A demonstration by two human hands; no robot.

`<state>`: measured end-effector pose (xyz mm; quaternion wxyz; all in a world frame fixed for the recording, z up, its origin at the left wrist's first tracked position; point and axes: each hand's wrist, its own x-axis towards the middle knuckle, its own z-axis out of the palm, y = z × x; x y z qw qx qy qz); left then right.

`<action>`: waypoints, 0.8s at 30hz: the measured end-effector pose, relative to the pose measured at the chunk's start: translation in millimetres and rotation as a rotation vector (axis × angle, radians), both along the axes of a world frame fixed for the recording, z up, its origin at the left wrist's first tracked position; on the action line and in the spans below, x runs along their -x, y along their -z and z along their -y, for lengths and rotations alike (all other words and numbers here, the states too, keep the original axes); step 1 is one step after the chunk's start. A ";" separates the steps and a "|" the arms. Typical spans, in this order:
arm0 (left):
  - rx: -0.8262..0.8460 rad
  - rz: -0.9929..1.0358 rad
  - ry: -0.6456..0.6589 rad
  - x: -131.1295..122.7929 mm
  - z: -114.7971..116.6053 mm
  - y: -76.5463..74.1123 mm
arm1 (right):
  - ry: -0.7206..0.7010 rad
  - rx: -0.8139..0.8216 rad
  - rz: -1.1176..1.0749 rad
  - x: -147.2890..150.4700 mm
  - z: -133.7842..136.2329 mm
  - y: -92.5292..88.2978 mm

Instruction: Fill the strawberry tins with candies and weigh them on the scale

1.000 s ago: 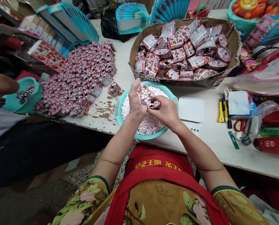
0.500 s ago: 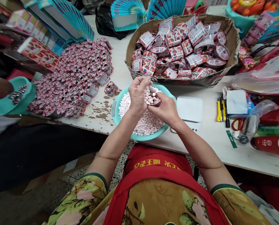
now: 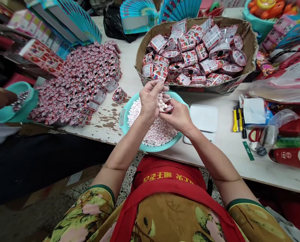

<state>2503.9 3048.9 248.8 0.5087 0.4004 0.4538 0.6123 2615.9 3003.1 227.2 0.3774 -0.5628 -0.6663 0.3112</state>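
Observation:
A turquoise basin [image 3: 124,122] full of small white and pale pink candies [image 3: 160,132] stands at the table's front edge. Above it my left hand [image 3: 150,101] is cupped around a heap of loose candies, its fingers curled upward. My right hand [image 3: 179,116] grips a small red-printed candy container [image 3: 168,109], held tilted against the left palm. Candies lie at the container's mouth, between the two hands. My fingers partly hide the container.
Behind the basin a cardboard box [image 3: 140,43] holds many printed candy containers. More containers are piled [image 3: 76,84] at left, near a co-worker's hand [image 3: 1,99] over another turquoise basin [image 3: 32,104]. At right are a white scale [image 3: 204,117], cutters [image 3: 237,119] and a red cup [image 3: 287,157].
Fewer candies show in my left hand, whose fingers have shifted slightly. My right hand and the container stay almost in place. The co-worker's hand has moved a little right and down.

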 end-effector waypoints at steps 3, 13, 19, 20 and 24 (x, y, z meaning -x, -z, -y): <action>-0.045 -0.029 0.019 2.7 -1.0 0.8 | -0.010 0.008 -0.014 1.0 -0.5 0.6; -0.068 -0.044 0.099 -6.3 1.1 -2.4 | -0.062 0.016 -0.193 -3.2 3.3 5.7; -0.108 -0.060 0.187 -11.0 11.4 -7.5 | -0.031 0.027 -0.270 -5.6 8.2 9.1; -0.113 -0.068 0.213 -11.4 12.9 -8.3 | -0.027 0.036 -0.273 -5.6 9.0 9.3; -0.117 -0.078 0.245 -12.6 13.4 -9.6 | -0.035 0.038 -0.305 -6.8 12.2 11.0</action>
